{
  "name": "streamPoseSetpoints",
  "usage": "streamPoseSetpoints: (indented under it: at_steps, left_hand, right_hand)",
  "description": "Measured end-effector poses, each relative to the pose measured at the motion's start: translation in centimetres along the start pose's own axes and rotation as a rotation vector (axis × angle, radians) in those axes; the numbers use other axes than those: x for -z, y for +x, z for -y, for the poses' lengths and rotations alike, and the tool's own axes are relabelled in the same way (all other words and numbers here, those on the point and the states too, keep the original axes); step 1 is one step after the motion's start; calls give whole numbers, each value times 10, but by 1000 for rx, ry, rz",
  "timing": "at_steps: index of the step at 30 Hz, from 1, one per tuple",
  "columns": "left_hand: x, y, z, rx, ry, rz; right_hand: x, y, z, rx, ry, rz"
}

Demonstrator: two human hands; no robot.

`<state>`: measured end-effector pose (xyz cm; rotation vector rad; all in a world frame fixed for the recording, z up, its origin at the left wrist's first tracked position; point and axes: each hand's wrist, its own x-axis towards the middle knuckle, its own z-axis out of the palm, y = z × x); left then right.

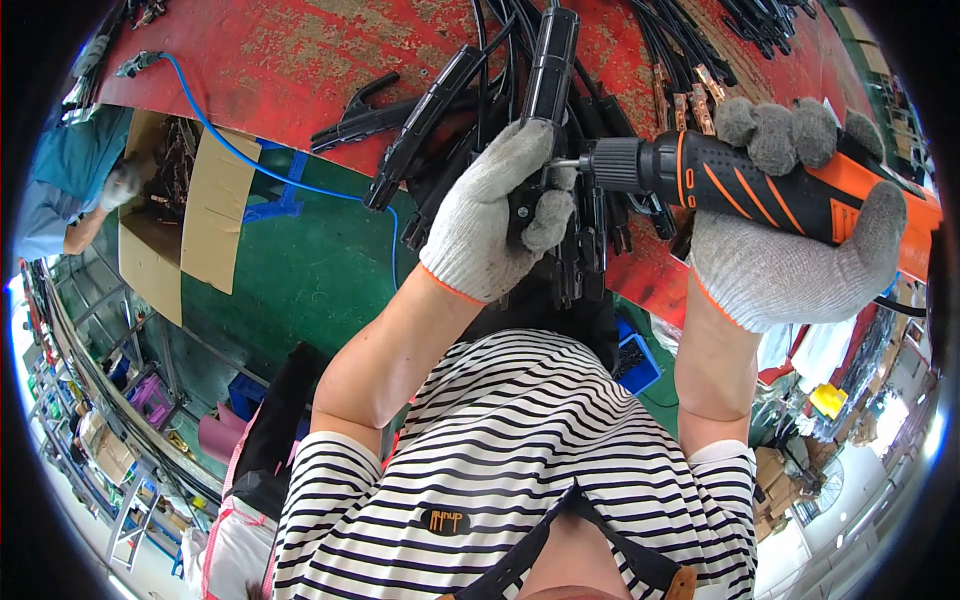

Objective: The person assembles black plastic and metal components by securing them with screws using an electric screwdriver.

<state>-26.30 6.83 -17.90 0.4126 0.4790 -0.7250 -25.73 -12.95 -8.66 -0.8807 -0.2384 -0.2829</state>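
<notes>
My left hand (pixel 480 225), in a whitish knit glove, is closed around a black electrode holder (pixel 552 70) with a long ribbed handle pointing away from me. In my gloved right hand (pixel 790 270) lies a black and orange power screwdriver (pixel 740 180), held level and pointing left. Its bit reaches the holder beside my left thumb; whether it sits in a screw is hidden by the fingers. More black holders (pixel 425 125) lie in a pile under and left of my left hand, partly over the table's near edge.
The worn red table (pixel 330 50) carries black cables with copper ends (pixel 700 100) at the far right. A blue hose (pixel 235 150) hangs over its left edge. Further left, another person's gloved hand (pixel 120 187) is by a cardboard box (pixel 212 215). A blue bin (pixel 640 368) stands below.
</notes>
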Motion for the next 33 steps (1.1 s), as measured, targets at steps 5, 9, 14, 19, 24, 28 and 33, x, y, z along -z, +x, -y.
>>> streamPoseSetpoints:
  at_steps: [5, 9, 14, 19, 24, 28, 33]
  left_hand:
    - [7, 3, 2, 25, -53, -2]
    - [6, 4, 3, -4, -45, -18]
    - [0, 3, 2, -34, 62, -97]
    - [-10, 2, 5, -80, 183, -244]
    - [-14, 4, 7, -88, 225, -245]
    - [-9, 7, 12, -145, 226, -237]
    - [-13, 6, 13, -134, 200, -275]
  right_hand:
    - [-4, 0, -2, -6, -35, -82]
    - [-10, 0, -6, 6, -94, -67]
    - [-18, -1, -7, 23, -197, -41]
    - [-15, 5, -9, 28, -264, 31]
    - [-6, 15, -12, -6, -297, 296]
    - [-11, 13, -13, -15, -331, 390]
    - [-14, 8, -12, -56, -318, 323]
